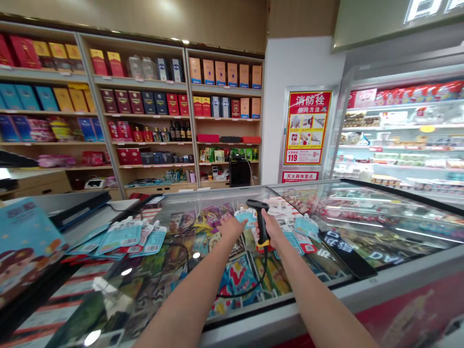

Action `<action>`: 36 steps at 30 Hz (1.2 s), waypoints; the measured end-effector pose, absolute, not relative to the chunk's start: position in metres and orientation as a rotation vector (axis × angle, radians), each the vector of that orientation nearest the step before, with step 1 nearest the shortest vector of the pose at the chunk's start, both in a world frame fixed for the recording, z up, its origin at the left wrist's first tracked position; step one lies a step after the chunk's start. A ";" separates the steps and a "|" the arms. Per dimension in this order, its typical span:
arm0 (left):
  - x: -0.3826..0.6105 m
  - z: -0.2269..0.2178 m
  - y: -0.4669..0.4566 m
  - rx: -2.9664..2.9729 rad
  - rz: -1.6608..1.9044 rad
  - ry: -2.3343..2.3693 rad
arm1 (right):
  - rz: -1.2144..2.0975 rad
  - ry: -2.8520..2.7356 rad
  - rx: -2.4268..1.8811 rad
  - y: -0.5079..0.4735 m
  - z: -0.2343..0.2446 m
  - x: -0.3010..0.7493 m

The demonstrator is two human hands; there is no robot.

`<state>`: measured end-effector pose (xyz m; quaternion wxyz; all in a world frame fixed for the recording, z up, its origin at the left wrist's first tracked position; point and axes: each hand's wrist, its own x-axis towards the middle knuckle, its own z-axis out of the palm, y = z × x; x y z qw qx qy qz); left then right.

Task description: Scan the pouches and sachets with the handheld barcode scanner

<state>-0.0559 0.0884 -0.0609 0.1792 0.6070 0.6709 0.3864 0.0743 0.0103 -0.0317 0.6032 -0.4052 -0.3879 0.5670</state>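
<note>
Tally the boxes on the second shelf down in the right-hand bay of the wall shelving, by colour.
Red boxes: 2
Blue-grey boxes: 2
Maroon box: 1
Orange boxes: 2
Total: 7

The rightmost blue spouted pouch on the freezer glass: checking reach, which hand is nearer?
Right. The right hand, gripping a barcode scanner, sits left of the pouch; the left hand is farther left, past the scanner.

Small shop — wooden shelves (189,106) of boxed liquor, chilled display case (342,121), glass-topped freezer (275,321).
</note>
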 end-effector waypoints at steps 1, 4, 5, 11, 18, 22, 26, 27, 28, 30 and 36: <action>-0.051 -0.063 0.092 1.703 1.105 1.924 | 1.311 -0.884 -0.938 0.011 -0.034 0.077; -0.042 -0.063 0.099 1.663 1.093 2.002 | 1.313 -0.847 -0.918 0.014 -0.038 0.080; -0.041 -0.062 0.101 1.641 1.082 2.002 | 1.314 -0.841 -0.908 0.015 -0.039 0.079; -0.049 -0.055 0.108 1.679 0.966 2.056 | 1.321 -0.827 -0.896 0.015 -0.037 0.080; -0.085 -0.063 0.120 1.026 1.401 1.471 | 1.353 -0.845 -0.895 0.013 -0.038 0.081; -0.104 -0.073 0.116 0.734 1.583 0.977 | 1.432 -0.944 -0.929 0.010 -0.039 0.077; -0.110 -0.080 0.115 0.646 1.718 0.817 | 1.474 -1.048 -1.010 0.005 -0.041 0.073; -0.110 -0.081 0.116 0.641 1.730 0.808 | 1.475 -1.066 -1.033 0.004 -0.042 0.072; -0.109 -0.081 0.116 0.643 1.732 0.806 | 1.479 -1.081 -1.055 0.003 -0.042 0.072; -0.108 -0.083 0.118 0.658 1.718 0.819 | 1.486 -1.109 -1.098 0.001 -0.043 0.071; -0.108 -0.088 0.124 0.672 1.722 0.796 | 1.461 -1.169 -1.158 0.000 -0.046 0.070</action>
